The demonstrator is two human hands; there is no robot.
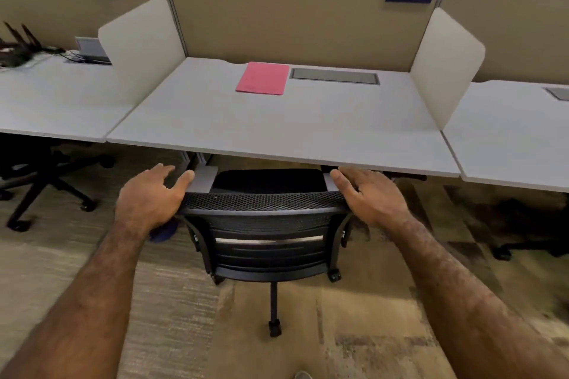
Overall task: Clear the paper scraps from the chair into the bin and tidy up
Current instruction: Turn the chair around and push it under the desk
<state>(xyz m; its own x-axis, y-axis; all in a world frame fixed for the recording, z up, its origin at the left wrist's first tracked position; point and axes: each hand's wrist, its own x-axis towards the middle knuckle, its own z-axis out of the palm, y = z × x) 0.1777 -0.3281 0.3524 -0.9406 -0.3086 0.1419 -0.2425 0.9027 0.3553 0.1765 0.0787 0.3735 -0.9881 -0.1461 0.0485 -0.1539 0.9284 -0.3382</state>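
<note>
The person's left hand (147,197) is resting on the left corner of the black mesh-backed office chair (264,224), its grip loose, fingers spread and thumb hooked forward over the top rail, closed on nothing. The chair is sitting tucked under the pale grey table (277,126), probably being pushed in as the tidying step. On the table a pink paper folder (263,78) is lying flat. The right hand (368,194) is mirroring at the right corner, open-fingered, steadying the rail. No paper scraps or bin are showing.

One head-worn camera looks forward and down, close over the chair (261,224) at the desk (277,129).
</note>
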